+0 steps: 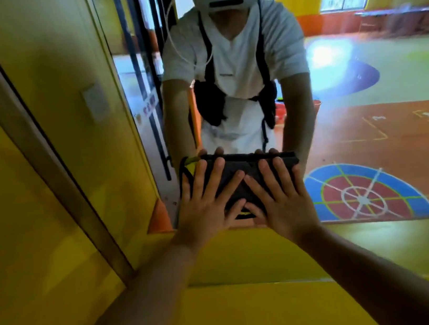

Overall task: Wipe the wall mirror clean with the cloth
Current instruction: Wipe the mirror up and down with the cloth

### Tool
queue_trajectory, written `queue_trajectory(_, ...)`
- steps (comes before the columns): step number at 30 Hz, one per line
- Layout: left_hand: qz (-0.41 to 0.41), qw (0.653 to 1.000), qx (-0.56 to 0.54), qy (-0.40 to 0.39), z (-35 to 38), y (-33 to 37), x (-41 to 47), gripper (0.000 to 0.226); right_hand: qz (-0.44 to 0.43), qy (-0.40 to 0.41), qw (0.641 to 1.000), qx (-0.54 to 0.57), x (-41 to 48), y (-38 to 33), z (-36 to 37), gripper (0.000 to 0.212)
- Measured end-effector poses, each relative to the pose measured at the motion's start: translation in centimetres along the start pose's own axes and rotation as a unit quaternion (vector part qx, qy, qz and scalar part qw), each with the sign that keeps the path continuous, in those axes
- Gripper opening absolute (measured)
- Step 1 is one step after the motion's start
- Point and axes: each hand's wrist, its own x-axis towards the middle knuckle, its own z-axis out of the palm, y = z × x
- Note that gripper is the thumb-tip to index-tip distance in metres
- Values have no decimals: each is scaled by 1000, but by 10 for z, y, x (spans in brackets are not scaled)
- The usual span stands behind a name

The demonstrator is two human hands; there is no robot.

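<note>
A dark folded cloth (247,167) with a yellow edge lies flat against the wall mirror (366,113), near the mirror's lower left corner. My left hand (208,204) presses on the cloth's left part with fingers spread and straight. My right hand (281,197) presses on its right part the same way, fingertips nearly touching the left hand's. The mirror shows a person in a white shirt with a headset, reaching toward the cloth.
A yellow padded ledge (254,294) runs below the mirror. A grey door frame (42,159) and yellow wall stand to the left. The mirror reflects an orange and green floor with a painted target (361,196), yellow pillars and windows.
</note>
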Motion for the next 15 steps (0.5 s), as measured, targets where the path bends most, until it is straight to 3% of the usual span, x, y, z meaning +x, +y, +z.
queue_trajectory(7, 12, 1000, 7, 2, 49, 18, -96, 82, -13, -22, 1000, -15, -87, -43, 37, 91)
queue_trajectory(15, 25, 999, -6, -31, 97, 36, -195, 79, -12, -57, 998, -14, -183, -93, 81, 88)
